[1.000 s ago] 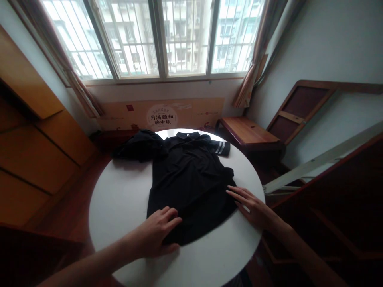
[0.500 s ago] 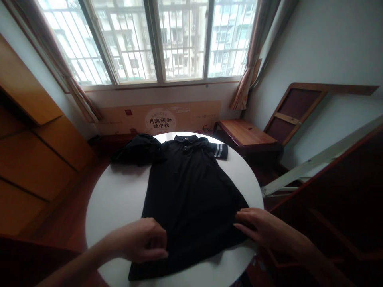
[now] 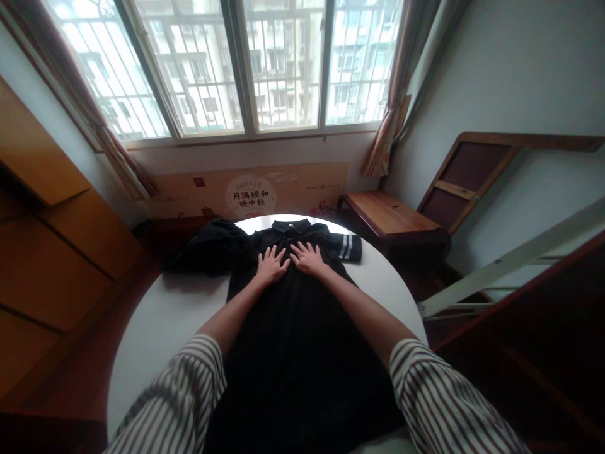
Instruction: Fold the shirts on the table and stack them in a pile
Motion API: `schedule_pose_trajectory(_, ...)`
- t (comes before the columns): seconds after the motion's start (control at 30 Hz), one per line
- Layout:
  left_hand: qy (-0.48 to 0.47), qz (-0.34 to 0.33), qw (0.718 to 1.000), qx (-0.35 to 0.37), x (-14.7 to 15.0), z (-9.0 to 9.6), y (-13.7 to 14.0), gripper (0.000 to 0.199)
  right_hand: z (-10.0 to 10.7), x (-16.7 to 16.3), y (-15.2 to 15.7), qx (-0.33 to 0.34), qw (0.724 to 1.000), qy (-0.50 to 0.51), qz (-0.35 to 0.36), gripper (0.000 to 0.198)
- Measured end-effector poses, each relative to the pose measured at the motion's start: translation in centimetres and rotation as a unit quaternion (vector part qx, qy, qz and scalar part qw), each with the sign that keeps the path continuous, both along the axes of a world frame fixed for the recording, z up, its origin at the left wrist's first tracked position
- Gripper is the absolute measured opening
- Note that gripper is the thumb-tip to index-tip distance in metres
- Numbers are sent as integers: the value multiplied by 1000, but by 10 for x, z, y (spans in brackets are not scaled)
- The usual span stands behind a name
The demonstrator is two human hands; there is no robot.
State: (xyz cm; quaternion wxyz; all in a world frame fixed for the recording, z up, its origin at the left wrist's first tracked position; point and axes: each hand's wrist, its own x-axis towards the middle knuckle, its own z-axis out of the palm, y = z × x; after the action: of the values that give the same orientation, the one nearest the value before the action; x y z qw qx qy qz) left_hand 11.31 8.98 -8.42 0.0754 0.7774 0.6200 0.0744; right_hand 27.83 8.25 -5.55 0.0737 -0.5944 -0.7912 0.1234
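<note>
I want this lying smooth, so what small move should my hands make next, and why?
I'd probably slide the left hand and right hand gently apart: both lie palm-down with fingers spread, close together on the chest of the black shirt, just below its collar, and cloth extends on either side.

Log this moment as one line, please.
left hand: spread on black shirt | right hand: spread on shirt, below collar | dark bundle: on white table, left

Daylight from the barred window (image 3: 239, 69) bleaches the apartment block (image 3: 283, 69) and glares off the far edge of the round white table (image 3: 161, 334); the lower corners lie dark, the black polo shirt (image 3: 302, 372) loses detail, and wide-angle distortion tilts the curtains (image 3: 380, 144).
</note>
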Motion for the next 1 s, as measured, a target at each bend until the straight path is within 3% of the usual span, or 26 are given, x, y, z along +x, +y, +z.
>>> schedule_pose_trajectory(0.2,9,24,1000,-7,-4,-2,27,67,-14,7,46,-8,1000,-10,1,60)
schedule_pose_trajectory(0.3,9,31,999,-8,-1,0,31,67,-11,6,49,4,1000,-8,6,59)
schedule_pose_trajectory(0.4,12,30,999,-3,0,0,31,66,-7,1,32,33,999,-1,8,59)
schedule_pose_trajectory(0.5,14,27,1000,-4,-1,0,29,66,-8,2,-6,52,998,5,27,57)
schedule_pose_trajectory(0.67,1,25,1000,9,-3,2,25,69,-18,31,-98,58,994,11,93,58)
schedule_pose_trajectory(0.83,-61,12,996,66,2,13,13,62,-19,58,-182,71,993,11,91,65)
schedule_pose_trajectory(0.93,-113,-40,982,144,0,23,-14,44,-14,75,-225,67,992,33,103,68)
schedule_pose_trajectory(1.0,-139,-112,972,152,-9,30,-52,33,-11,93,-253,62,989,49,123,69)
